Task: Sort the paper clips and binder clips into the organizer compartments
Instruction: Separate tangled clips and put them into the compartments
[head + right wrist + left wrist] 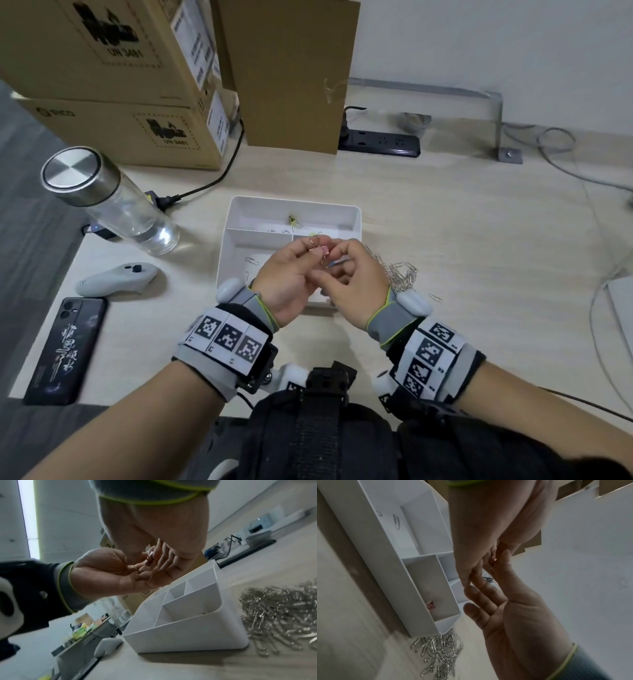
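Observation:
Both hands meet above the white organizer (356, 219), and together they pinch a small pink binder clip (324, 252). My left hand (308, 247) holds it from the left, thumb and forefinger at its wire handle. My right hand (337, 255) pinches it from the right. The left wrist view shows the clip (493, 560) between the fingertips; in the right wrist view the clip (148, 559) is seen too. Another pink binder clip (430, 605) lies in a near compartment, a yellow one (293, 221) in the back one, and paper clips (252, 262) in the left one.
A heap of silver paper clips (402, 274) lies on the desk just right of the organizer. To the left stand a glass bottle (113, 202), a white controller (116, 279) and a phone (66, 349). Cardboard boxes (113, 85) and a power strip (380, 142) line the back.

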`<state>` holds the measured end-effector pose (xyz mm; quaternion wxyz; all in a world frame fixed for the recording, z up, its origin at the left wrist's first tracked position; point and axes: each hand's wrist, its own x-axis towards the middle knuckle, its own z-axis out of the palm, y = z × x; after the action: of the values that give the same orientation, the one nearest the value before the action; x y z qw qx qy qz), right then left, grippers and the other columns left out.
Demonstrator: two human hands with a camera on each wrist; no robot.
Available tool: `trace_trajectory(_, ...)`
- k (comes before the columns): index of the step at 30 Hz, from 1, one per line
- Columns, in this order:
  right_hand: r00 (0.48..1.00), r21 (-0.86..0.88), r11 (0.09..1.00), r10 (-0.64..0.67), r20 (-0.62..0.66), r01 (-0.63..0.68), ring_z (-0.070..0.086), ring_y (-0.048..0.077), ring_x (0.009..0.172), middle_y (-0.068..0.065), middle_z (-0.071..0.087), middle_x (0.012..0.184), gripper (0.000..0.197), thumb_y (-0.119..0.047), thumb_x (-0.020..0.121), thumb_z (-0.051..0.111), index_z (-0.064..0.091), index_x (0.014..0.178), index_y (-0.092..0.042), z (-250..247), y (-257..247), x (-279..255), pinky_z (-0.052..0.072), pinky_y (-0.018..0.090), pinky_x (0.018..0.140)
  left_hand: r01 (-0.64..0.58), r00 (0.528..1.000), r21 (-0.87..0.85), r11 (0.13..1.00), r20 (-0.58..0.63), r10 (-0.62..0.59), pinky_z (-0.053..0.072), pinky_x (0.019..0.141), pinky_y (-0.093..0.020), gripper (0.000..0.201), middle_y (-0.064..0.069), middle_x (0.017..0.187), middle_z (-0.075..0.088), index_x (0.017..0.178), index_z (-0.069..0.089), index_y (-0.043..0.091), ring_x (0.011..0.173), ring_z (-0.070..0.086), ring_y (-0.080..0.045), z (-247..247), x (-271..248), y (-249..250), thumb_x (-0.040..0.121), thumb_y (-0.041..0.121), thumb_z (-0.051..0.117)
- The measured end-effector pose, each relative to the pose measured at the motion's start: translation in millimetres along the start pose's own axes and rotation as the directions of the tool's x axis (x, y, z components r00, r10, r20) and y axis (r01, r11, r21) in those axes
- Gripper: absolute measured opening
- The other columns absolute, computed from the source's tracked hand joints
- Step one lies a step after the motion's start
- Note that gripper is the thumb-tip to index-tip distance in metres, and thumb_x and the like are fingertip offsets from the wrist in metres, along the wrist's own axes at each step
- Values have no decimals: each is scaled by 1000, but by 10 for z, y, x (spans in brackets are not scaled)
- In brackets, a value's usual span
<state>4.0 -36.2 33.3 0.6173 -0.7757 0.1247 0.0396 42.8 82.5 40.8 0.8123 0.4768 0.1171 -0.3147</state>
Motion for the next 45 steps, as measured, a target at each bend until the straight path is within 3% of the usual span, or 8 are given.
trace_trajectory(4, 988, 163, 977, 149, -49, -139, 60, 24, 57, 12, 61, 66, 10, -5, 84, 65, 56, 87, -8, -3, -72, 50, 54, 32, 50, -75, 996, 113, 991, -33, 79, 52, 77, -39, 16, -16, 102, 65, 98, 62, 4, 94, 56, -34, 18, -20, -19, 92, -2, 48)
trace_trajectory(8, 975, 197, 960, 212, -63, -196, 61, 29, 60, 9, 65, 65, 2, -4, 85, 64, 65, 85, -5, -72, -78, 52, 55, 50, 64, -168, 970, 346, 923, -111, 218, 57, 83, -42, 16, -12, 83, 73, 86, 71, 10, 82, 67, -31, -46, -26, -58, 87, -1, 59)
trace_trajectory(13, 987, 140, 981, 146, -71, -135, 60, 20, 53, 10, 63, 65, 8, -1, 83, 65, 67, 81, -8, -120, -37, 33, 55, 29, 48, -169, 955, 554, 815, -111, 274, 56, 64, -31, 23, -6, 69, 74, 69, 70, 24, 65, 70, -19, -104, -62, -148, 88, 14, 63)
trace_trajectory(20, 974, 207, 955, 222, -33, -211, 56, 17, 48, 11, 61, 63, 15, 3, 86, 59, 61, 76, -8, -124, -30, 39, 50, 26, 45, -82, 986, 609, 789, -68, 154, 50, 52, -19, 22, -1, 59, 67, 71, 65, 14, 49, 61, -10, -85, -142, -147, 92, 12, 57)
trace_trajectory(29, 988, 207, 967, 153, -8, -148, 57, 5, 42, -7, 60, 45, 16, 1, 88, 57, 62, 78, -11, -158, -83, 53, 50, 21, 45, 10, 997, 529, 849, -67, 29, 56, 58, -26, 36, -3, 56, 63, 59, 64, 14, 49, 56, -15, -50, -170, -107, 91, 5, 51)
trace_trajectory(36, 997, 71, 995, 74, -2, -74, 56, 5, 46, 2, 59, 58, 15, -1, 83, 64, 63, 76, -14, -157, -65, 25, 53, 22, 49, 12, 996, 573, 819, -81, 42, 54, 53, -24, 25, -7, 60, 63, 67, 62, 2, 46, 57, -14, -29, -164, -117, 90, 3, 50)
trace_trajectory(41, 998, -104, 995, 7, -67, -14, 60, 33, 61, 7, 62, 67, 26, -4, 84, 61, 57, 68, -25, -146, 23, 72, 56, 41, 57, 49, 997, 637, 770, -71, -5, 49, 54, -25, 23, -4, 56, 62, 78, 66, -3, 48, 57, -16, -77, -126, -118, 91, 7, 49)
trace_trajectory(45, 999, -120, 993, -16, 33, 20, 58, 23, 61, 2, 57, 67, 27, 0, 86, 56, 54, 71, -22, -144, 25, 74, 50, 25, 46, 106, 994, 582, 807, -86, -69, 48, 52, -25, 23, -4, 53, 59, 73, 65, 3, 45, 54, -18, -114, -112, -61, 88, 2, 47)
